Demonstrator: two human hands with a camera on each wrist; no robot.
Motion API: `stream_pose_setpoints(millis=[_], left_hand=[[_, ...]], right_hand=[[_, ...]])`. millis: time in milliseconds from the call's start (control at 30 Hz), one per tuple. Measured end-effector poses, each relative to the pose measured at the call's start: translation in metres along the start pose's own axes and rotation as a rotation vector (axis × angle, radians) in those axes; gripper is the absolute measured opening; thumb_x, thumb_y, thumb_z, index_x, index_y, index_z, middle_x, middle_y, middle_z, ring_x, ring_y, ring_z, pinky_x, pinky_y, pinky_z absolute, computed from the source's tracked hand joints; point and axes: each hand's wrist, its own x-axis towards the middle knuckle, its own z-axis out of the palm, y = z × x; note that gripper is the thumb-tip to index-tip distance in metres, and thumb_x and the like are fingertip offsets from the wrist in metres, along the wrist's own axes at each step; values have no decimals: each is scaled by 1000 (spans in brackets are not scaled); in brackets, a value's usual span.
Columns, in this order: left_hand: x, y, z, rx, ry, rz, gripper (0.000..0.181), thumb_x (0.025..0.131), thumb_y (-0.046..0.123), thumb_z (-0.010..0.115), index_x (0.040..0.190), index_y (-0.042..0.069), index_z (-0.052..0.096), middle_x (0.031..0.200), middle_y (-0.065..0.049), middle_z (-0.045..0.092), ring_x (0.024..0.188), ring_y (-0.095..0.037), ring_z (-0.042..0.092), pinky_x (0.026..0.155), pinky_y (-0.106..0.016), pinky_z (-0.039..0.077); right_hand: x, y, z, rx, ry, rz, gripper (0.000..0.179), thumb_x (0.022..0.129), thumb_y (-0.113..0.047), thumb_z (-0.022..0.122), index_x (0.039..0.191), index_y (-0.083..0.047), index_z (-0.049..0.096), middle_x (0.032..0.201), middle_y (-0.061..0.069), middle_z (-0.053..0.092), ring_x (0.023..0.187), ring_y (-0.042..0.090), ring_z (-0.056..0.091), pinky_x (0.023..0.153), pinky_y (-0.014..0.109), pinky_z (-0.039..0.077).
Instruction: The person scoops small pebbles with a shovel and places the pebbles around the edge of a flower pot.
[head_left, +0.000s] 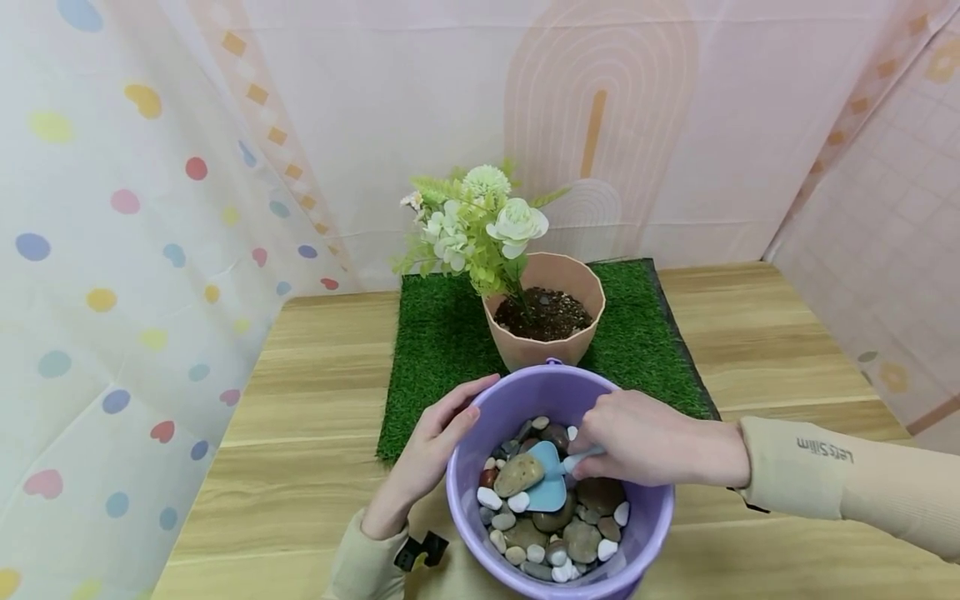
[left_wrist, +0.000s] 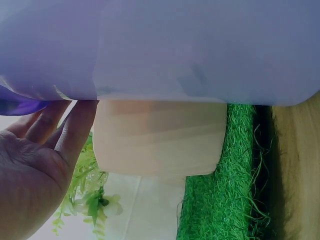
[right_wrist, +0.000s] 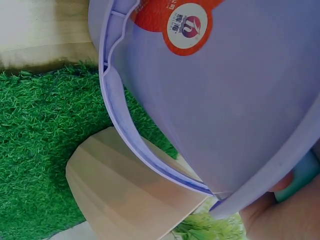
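A purple bucket point(head_left: 534, 392) holds several pebbles, brown, grey and white, and some larger stones. My right hand point(head_left: 637, 437) reaches over the bucket's right rim and grips the handle of a small light-blue toy shovel point(head_left: 551, 493). A big tan stone point(head_left: 519, 474) lies against the left side of the shovel's blade. Against the bucket's left outer side rests my left hand point(head_left: 427, 450), its fingers fairly straight. In the left wrist view, those fingers point(left_wrist: 80, 125) touch the purple wall. The bucket hides most of the right hand in the right wrist view.
Just behind the bucket stands a peach flowerpot point(head_left: 543, 350) with dark soil point(head_left: 551, 315) and artificial white flowers point(head_left: 517, 225). It sits on a green turf mat point(head_left: 442, 375) on the wooden table point(head_left: 315, 417). Patterned cloth point(head_left: 420, 75) hangs behind and at both sides.
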Motion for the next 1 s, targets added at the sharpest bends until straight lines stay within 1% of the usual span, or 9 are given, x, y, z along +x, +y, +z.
stream_pose_setpoints(millis=[300,500,567,667,767,867,1000], left_hand=[[-1,1,1,2,8,5,45,111,14,43,153,-2,50,146,-32,58,121,-1,67,97,-25,60],[0,-1,2,-5,7,12,45,112,13,43,153,-3,49,147,-33,57,122,2,65,99,-23,58],[0,-1,2,-10,6,13,45,112,13,43,153,-3,49,148,-33,57,123,3,65,100,-23,58],[0,-1,1,-11,8,12,45,112,14,43,153,-3,49,148,-33,57,123,3,65,101,-23,58],[0,-1,1,0,12,17,45,112,13,43,153,-3,49,147,-32,58,122,3,66,100,-25,59],[0,-1,1,-5,10,19,45,112,13,42,153,-3,49,147,-33,58,122,2,66,100,-25,59],[0,-1,1,-19,3,15,45,112,13,42,154,-3,48,148,-33,57,123,2,65,102,-24,58]], right_hand=[[-4,-3,-3,49,34,38,11,95,-35,77,90,-29,84,73,-21,73,61,-10,50,60,16,44],[-10,-8,-8,34,57,68,11,95,-36,77,87,-31,82,70,-24,69,59,-9,44,57,15,40],[-14,-8,-10,36,62,88,10,95,-36,76,89,-31,82,70,-24,68,58,-9,44,56,15,40],[-19,-8,-13,61,67,121,11,96,-36,76,97,-29,84,73,-24,73,59,-11,47,56,14,41],[-22,-7,-14,82,87,130,18,96,-38,76,107,-28,85,81,-21,79,60,-12,50,56,14,43],[-24,-6,-14,79,112,118,19,96,-38,76,109,-27,85,88,-18,81,64,-14,55,59,14,47],[-30,-5,-16,66,146,129,21,95,-38,77,111,-27,84,98,-13,83,72,-10,66,61,16,52]])
